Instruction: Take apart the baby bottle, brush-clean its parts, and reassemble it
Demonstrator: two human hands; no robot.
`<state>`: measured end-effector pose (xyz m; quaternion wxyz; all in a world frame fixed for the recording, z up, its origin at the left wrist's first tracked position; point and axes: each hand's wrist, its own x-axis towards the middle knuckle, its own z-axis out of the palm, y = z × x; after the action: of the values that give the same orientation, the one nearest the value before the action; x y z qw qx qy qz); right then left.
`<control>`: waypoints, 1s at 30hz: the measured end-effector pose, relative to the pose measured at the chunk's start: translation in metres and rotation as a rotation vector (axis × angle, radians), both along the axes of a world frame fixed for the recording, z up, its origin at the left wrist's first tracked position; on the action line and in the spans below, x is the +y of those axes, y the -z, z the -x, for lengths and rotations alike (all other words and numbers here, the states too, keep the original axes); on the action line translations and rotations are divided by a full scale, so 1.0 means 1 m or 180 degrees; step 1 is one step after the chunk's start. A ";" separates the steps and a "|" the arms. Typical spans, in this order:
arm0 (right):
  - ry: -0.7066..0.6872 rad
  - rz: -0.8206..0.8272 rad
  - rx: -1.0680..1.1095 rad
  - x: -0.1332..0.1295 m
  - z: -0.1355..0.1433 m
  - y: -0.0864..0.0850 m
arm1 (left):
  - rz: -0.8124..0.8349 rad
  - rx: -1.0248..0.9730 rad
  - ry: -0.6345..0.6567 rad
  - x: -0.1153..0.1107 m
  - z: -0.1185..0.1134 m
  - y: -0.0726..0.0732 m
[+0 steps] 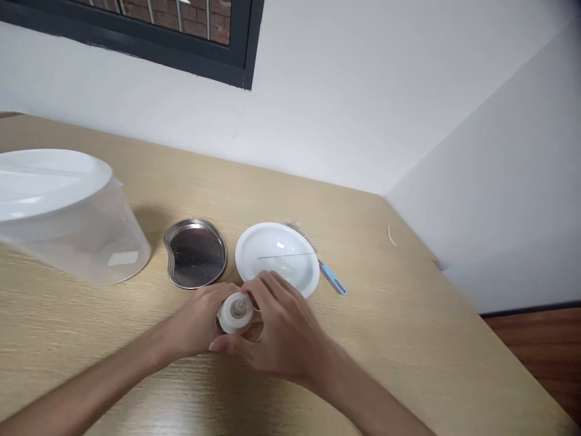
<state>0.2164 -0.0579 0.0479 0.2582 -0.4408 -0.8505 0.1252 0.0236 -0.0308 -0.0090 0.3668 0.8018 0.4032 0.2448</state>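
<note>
Near the front middle of the table I hold a baby bottle [236, 313] upright between both hands. From above I see its white collar ring and a clear teat in the centre; most of its body is hidden. My left hand [202, 318] is wrapped round the bottle's left side. Over the right side curves my right hand [288, 330], fingers and thumb closed about the collar. Just beyond the hands lies a white oval bowl [254, 242], with a thin dark line across its inside. A metal kidney dish [196, 254] sits to the bowl's left.
A brush with a blue handle [333, 279] lies partly behind the bowl, bristles [302, 233] pointing away. At the left stands a large translucent container [91, 236] with a white lid [49, 178]. A small pale strip [391, 235] is at the right. A wall [318, 109] borders the table.
</note>
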 end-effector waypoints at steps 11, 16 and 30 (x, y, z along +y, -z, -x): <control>-0.0797 0.0228 0.0312 0.015 -0.004 0.001 | 0.0878 -0.0411 0.0300 0.006 -0.002 -0.003; -0.1198 0.0983 -0.0216 0.026 -0.021 -0.033 | 0.0866 -0.0479 0.0324 0.004 -0.003 -0.005; -0.0959 0.0451 -0.1367 0.009 0.004 -0.065 | 0.0642 -0.0193 0.0016 0.001 -0.002 -0.001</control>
<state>0.2122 -0.0493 0.1129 0.0189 -0.3427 -0.9309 0.1250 0.0260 -0.0293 -0.0084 0.4583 0.7541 0.4125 0.2263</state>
